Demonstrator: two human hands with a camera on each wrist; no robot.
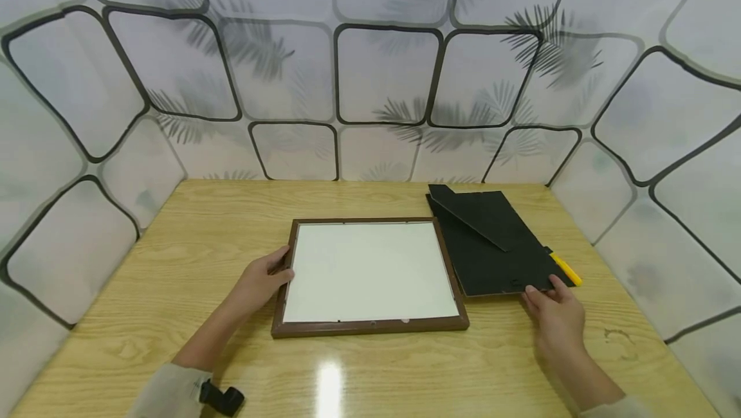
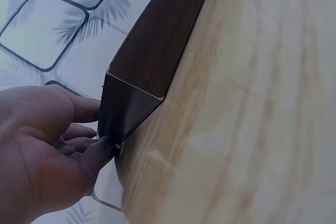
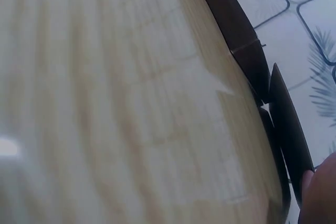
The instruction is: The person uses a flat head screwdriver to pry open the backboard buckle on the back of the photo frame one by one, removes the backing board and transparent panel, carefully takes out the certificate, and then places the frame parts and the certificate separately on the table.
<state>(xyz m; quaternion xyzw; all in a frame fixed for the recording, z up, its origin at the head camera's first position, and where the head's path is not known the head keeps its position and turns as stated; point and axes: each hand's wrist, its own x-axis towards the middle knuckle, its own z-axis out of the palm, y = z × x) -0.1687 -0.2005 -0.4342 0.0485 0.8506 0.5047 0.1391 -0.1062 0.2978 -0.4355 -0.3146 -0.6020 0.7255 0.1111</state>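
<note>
A brown picture frame lies flat on the table, with a white panel filling its inside. My left hand grips the frame's left side, thumb on the upper edge and fingers against the outer side. In the left wrist view, fingertips pinch the frame near its dark corner. To the right lies a black backing board with a folded-out stand flap. My right hand pinches the board's near right edge. Only a bit of that hand shows in the right wrist view.
A yellow-handled tool sticks out from the board's right edge, the rest of it hidden. Patterned wall panels enclose the wooden table at the back and sides. A small black device is by the left sleeve.
</note>
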